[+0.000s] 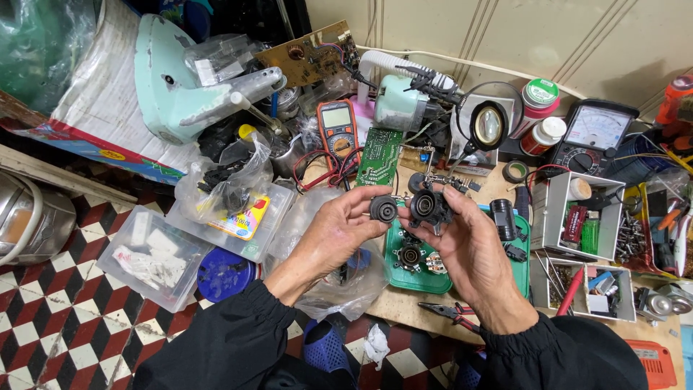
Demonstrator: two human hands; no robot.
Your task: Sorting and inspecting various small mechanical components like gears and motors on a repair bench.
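My left hand (333, 232) pinches a small round black part (383, 209) between thumb and fingers. Right beside it, my right hand (468, 245) holds a larger round black connector with metal tabs (427, 206). The two parts are almost touching, held above a green tray (404, 278) that carries two similar round black pieces (410, 254). Both sleeves are black.
An orange multimeter (338, 130) and a green circuit board (380, 155) lie behind the hands. A magnifier on a stand (489, 124), an analogue meter (596, 133) and white parts boxes (570, 209) stand at the right. Red-handled pliers (451, 312) lie at the bench edge. Clear plastic boxes (155, 256) sit on the checkered floor.
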